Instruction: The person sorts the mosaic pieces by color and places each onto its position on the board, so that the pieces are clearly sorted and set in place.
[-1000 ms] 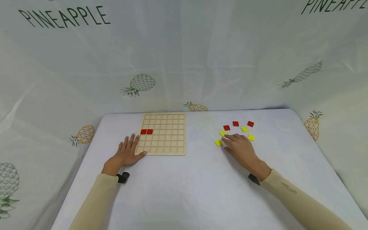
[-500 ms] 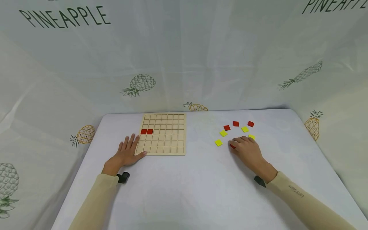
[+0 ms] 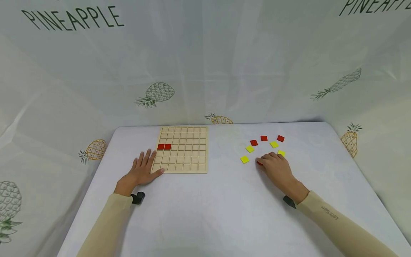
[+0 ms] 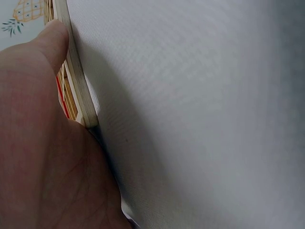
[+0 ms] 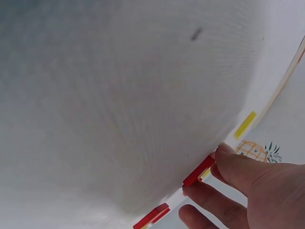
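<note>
A: Where did the right hand (image 3: 274, 169) stand?
B: Well to the right of the grid board (image 3: 189, 153), low over the bench (image 3: 192, 214). Its grip was narrow, thumb and finger pinching a red tile (image 5: 199, 171) by opposite ends.
A: Did that tile touch the bench?
B: I couldn't tell; the fingers hid most of it in the head view.
A: And what lay about it?
B: Another red tile (image 5: 151, 215), just beside the fingers and farther from the grid board. Four yellow tiles (image 3: 244, 159) lay loose to the right of the board too, one partly behind the hand, with three loose red tiles (image 3: 264, 138) near them.
A: What about the left hand (image 3: 140, 172)?
B: It lay flat at the grid board's left near corner, its grip wide, fingers spread and holding nothing. The thumb touched the board's near edge.
A: Was anything in the grid board itself?
B: Two red squares (image 3: 164, 146), side by side in one row, starting at its left end. Behind the board hung a pale cloth (image 3: 250, 71) printed with pineapples.
</note>
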Tool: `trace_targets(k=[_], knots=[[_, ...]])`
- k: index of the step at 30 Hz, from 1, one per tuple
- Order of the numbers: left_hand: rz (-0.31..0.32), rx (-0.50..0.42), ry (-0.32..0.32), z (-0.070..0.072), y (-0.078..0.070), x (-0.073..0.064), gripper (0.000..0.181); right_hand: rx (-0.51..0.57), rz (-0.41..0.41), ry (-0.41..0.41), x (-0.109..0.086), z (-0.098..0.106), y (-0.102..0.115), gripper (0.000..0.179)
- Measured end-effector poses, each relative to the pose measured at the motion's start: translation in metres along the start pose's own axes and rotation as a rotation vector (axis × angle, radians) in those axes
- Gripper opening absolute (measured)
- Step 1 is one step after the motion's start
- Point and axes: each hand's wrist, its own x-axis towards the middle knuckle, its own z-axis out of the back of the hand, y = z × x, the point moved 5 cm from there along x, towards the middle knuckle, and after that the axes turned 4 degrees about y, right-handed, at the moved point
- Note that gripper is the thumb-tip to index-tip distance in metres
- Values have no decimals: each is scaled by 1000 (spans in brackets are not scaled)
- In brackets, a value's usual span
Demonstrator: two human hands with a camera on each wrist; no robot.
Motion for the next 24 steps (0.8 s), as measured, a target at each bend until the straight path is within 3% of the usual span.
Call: trace_targets(k=[24], knots=[[0,-7,-3,1,-4,-3,108,-22,38,15,2,-2,6,31]])
